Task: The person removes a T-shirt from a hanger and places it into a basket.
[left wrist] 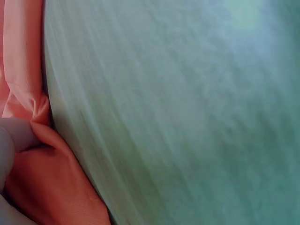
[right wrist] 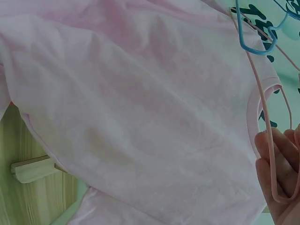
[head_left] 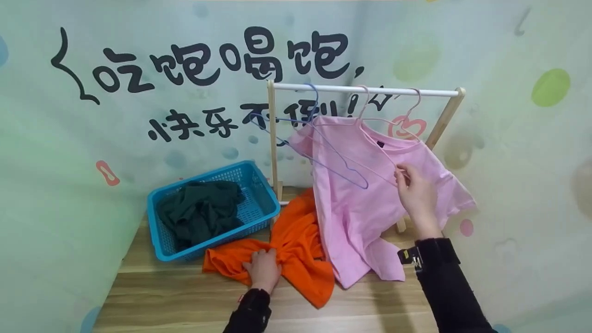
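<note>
My right hand [head_left: 417, 196] holds the lower end of a pink wire hanger [head_left: 364, 104] that hooks over the white rail. In the right wrist view the hanger's rounded corner lies against the fingers of that hand [right wrist: 281, 180]. Just behind is a pink T-shirt [head_left: 342, 222], hanging from the rack with a second pink hanger [head_left: 417, 101] at its neck. Down on the table, my left hand [head_left: 264, 270] grips bunched cloth of an orange shirt [head_left: 305, 277]. In the left wrist view, fingers [left wrist: 18, 133] press into the orange folds; the rest of that hand is out of frame.
A blue hanger [head_left: 317, 99] hangs on the rail [head_left: 333, 87], left of the pink ones. The rack has wooden legs [head_left: 273, 138]. A blue basket [head_left: 155, 231] with a dark green garment [head_left: 199, 208] stands at the left on the wooden table [head_left: 175, 300]. Printed curtains surround the table.
</note>
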The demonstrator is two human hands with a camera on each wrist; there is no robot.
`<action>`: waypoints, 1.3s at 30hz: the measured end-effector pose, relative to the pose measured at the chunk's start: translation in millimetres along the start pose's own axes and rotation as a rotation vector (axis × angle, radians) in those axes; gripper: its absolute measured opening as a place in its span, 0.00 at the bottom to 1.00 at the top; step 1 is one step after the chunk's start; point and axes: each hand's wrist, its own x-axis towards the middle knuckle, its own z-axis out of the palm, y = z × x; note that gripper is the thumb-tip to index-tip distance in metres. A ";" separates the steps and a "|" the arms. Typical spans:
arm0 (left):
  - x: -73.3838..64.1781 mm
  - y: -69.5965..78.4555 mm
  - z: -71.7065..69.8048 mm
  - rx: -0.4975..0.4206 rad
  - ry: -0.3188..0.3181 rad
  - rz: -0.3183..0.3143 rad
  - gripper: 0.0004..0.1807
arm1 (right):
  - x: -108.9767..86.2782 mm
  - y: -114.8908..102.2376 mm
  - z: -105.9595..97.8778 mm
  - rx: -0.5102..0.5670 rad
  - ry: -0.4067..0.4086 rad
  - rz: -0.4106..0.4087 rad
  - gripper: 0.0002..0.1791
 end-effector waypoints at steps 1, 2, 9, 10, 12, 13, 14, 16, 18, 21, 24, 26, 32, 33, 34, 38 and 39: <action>0.5 -0.6 -0.1 -0.007 -0.001 -0.003 0.19 | -3.6 1.8 -0.8 0.010 -0.011 0.008 0.16; 0.8 -1.0 -0.9 -0.022 0.003 -0.007 0.19 | -7.7 4.1 -1.6 0.019 -0.019 0.015 0.18; 5.9 -4.5 -18.9 -0.346 0.129 -0.003 0.15 | -42.4 22.1 -9.7 0.088 0.032 0.057 0.26; 7.5 -4.3 -23.3 -0.414 0.160 0.004 0.15 | -47.0 25.2 -10.6 0.105 0.039 0.059 0.26; 11.6 -2.5 -32.7 -0.529 0.232 0.028 0.13 | -55.1 31.0 -11.6 0.151 0.041 0.063 0.26; 14.0 -0.8 -38.5 -0.581 0.267 0.047 0.13 | -58.7 34.1 -11.9 0.174 0.038 0.066 0.26; 16.1 1.8 -45.5 -0.631 0.293 0.064 0.13 | -62.4 37.3 -12.1 0.192 0.033 0.069 0.26; 20.0 7.7 -61.9 -0.705 0.359 0.102 0.14 | -70.0 42.0 -13.3 0.213 0.021 0.083 0.27; 23.0 14.0 -80.8 -0.763 0.412 0.141 0.15 | -77.6 46.6 -14.4 0.199 0.006 0.099 0.28; 26.0 21.5 -111.2 -0.835 0.491 0.190 0.15 | -88.0 52.6 -15.4 0.145 -0.032 0.115 0.28; 28.4 26.0 -140.4 -0.879 0.564 0.224 0.15 | -96.4 57.3 -15.7 0.110 -0.071 0.119 0.29; 30.8 27.4 -158.8 -0.891 0.616 0.247 0.15 | -101.2 59.9 -15.8 0.098 -0.088 0.119 0.29; 39.8 21.9 -210.9 -0.898 0.765 0.280 0.13 | -110.1 67.0 -16.8 0.078 -0.079 0.111 0.29; 41.1 19.9 -219.8 -0.893 0.785 0.267 0.13 | -110.8 67.8 -17.3 0.076 -0.076 0.109 0.28; 42.2 17.8 -228.7 -0.886 0.805 0.247 0.14 | -111.4 68.5 -18.1 0.075 -0.075 0.108 0.28; 46.3 10.2 -264.0 -0.886 0.902 0.165 0.15 | -113.4 71.3 -23.4 0.066 -0.081 0.115 0.27; 47.5 8.4 -271.8 -0.892 0.933 0.150 0.15 | -113.6 72.0 -25.2 0.062 -0.082 0.117 0.27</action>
